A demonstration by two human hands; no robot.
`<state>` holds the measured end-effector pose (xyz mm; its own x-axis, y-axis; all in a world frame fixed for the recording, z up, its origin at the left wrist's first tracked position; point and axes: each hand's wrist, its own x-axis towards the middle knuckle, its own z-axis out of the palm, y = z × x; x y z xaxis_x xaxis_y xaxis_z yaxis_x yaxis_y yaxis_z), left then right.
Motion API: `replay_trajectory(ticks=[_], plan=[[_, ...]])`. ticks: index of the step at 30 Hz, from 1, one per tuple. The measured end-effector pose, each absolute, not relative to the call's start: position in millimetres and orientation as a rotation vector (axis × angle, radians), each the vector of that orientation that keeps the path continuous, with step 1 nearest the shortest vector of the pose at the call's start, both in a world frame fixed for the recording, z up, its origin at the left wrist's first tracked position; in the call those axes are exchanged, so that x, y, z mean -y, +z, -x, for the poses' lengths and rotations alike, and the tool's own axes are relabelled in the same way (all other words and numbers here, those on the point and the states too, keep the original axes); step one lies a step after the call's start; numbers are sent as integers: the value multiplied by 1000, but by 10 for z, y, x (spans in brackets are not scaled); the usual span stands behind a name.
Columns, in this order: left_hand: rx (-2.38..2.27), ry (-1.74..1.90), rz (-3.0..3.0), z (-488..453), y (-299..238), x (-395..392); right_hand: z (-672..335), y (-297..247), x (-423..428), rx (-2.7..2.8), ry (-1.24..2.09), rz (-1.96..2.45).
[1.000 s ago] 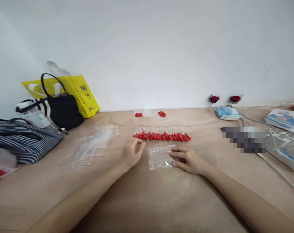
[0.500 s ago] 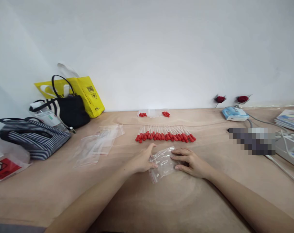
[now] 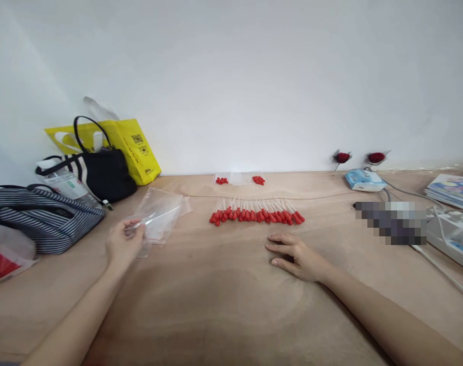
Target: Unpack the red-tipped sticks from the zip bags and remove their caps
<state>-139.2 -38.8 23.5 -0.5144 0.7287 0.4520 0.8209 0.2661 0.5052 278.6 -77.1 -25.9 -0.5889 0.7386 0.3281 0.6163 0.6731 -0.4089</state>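
My left hand [image 3: 125,242] is over the left side of the table with its fingers pinched on a clear zip bag [image 3: 157,215]. Beneath that lies a loose pile of similar clear zip bags [image 3: 166,231]. My right hand [image 3: 298,256] rests on the bare wood with its fingers apart, holding nothing. In front of both hands, a row of droppers with red bulbs [image 3: 256,216] is laid side by side, thin clear stems pointing to the wall. Behind the row, two small clusters of red bulbs [image 3: 258,180] lie on or in clear bags near the wall.
A striped bag [image 3: 69,218], a black handbag [image 3: 111,175] and a yellow bag [image 3: 145,157] stand at the left. On the right are a blue tissue pack [image 3: 365,180], two dark red flowers [image 3: 376,157], stacked booklets [image 3: 453,190], a power strip [image 3: 449,239] and cables.
My left hand has moved left, carrying the clear zip bag from between my hands to the bag pile. The right hand stays in place and no longer touches the bag.
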Motion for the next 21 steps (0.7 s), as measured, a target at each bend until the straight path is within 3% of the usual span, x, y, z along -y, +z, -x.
replay_trajectory(ticks=[5,10,15,18,21], plan=[[2576,-565,1406,1548,90,391,-2786,-262,769,2418,343,1054],[2139,-748,1402,1269,129,481,-2783,-266,768,2433,357,1068],[1653,-969,2203,708,115,582,-2792,-249,751,2431,291,1083],[1395,-631,2939,280,54,641,-2802,-247,733,2418,234,1114],[1299,-396,3161,-10,11,648,-2805,-266,721,2401,223,1172]])
